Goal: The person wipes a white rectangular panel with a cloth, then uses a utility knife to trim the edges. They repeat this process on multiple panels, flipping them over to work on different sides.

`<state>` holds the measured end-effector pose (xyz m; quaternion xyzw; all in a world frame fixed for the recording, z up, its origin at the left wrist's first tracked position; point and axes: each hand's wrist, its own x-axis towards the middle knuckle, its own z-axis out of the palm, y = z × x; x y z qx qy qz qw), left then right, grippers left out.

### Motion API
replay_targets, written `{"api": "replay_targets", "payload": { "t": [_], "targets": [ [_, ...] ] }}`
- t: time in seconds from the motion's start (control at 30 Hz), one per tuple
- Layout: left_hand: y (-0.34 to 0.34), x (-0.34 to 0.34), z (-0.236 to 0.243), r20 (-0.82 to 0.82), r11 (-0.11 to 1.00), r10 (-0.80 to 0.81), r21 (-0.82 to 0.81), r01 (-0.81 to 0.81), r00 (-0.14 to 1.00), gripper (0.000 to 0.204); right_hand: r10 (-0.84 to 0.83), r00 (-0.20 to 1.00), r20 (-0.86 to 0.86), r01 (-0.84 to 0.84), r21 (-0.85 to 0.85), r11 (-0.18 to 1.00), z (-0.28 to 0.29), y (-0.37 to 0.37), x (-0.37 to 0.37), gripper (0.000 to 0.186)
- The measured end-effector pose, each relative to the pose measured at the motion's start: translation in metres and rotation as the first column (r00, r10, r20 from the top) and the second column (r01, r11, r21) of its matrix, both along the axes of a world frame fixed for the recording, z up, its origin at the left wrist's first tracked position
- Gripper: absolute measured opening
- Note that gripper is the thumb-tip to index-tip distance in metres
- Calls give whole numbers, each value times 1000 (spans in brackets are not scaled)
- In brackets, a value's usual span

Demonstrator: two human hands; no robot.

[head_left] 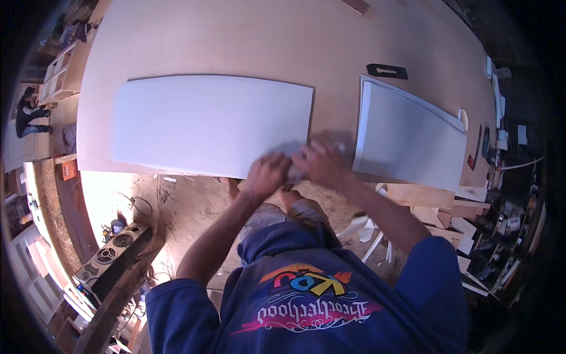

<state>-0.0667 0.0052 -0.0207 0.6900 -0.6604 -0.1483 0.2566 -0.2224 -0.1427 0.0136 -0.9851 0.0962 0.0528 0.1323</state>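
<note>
A large white panel (pixel 212 124) lies flat on the wide pale table, its right end close to my hands. My left hand (pixel 268 174) is at the panel's lower right corner, fingers curled and closed. Just beside it, my right hand (pixel 320 164) is bent inward with its fingers curled too. Both are blurred by motion. A small greyish thing shows between them, too smeared to name. Further right lie stacked white panels (pixel 407 135), apart from the hands.
A black slotted tool (pixel 387 71) rests behind the stacked panels. White tape (pixel 463 120) stands by their right corner. Wood offcuts (pixel 433 196) are piled below the table's right side. A speaker (pixel 112 253) stands at lower left. Another person (pixel 30 112) is far left.
</note>
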Motion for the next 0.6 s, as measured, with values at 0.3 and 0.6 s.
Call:
{"api": "replay_targets", "payload": {
  "t": [0.3,0.6],
  "targets": [
    [33,-32,45,-8,1000,-23,11,23,1000,33,-63,998,-7,62,-87,994,32,45,-33,17],
    [93,120,4,30,942,333,-59,-331,942,39,349,913,212,-311,-192,931,3,58,175,13]
  ]
}}
